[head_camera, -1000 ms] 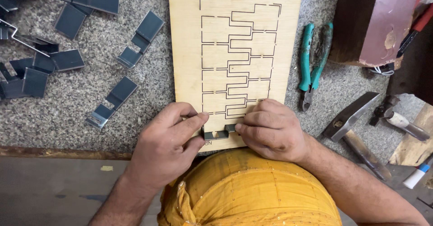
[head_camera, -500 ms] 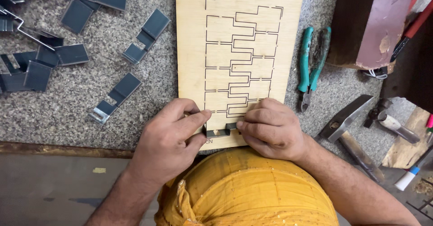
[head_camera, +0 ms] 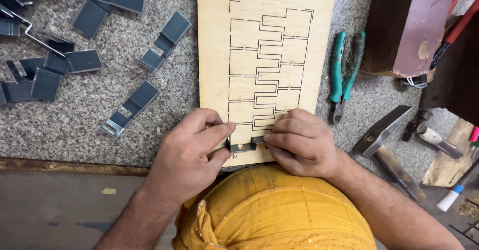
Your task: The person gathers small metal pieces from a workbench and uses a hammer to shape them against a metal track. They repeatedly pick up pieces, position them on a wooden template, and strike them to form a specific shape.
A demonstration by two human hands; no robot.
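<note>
A pale plywood board (head_camera: 214, 45) with thin stepped slots cut through it lies on a speckled stone bench. At its near edge my left hand (head_camera: 192, 152) and my right hand (head_camera: 302, 142) both pinch a bent strip of grey metal (head_camera: 244, 145), pressing it down against the board. My left thumb and forefinger hold the strip's left end, and my right fingertips hold its right end. A yellow cloth (head_camera: 274, 210) covers my lap just below the board.
Several bent grey metal strips (head_camera: 129, 108) lie scattered on the bench to the left. Green-handled pliers (head_camera: 344, 73) sit right of the board, with a hammer (head_camera: 386, 145) and a dark wooden block (head_camera: 406, 25) further right. The bench's front edge (head_camera: 70, 166) runs below.
Both hands keep their pinch on the metal strip at the board's near edge. The view has shifted slightly, so the board sits a little further right in the picture.
</note>
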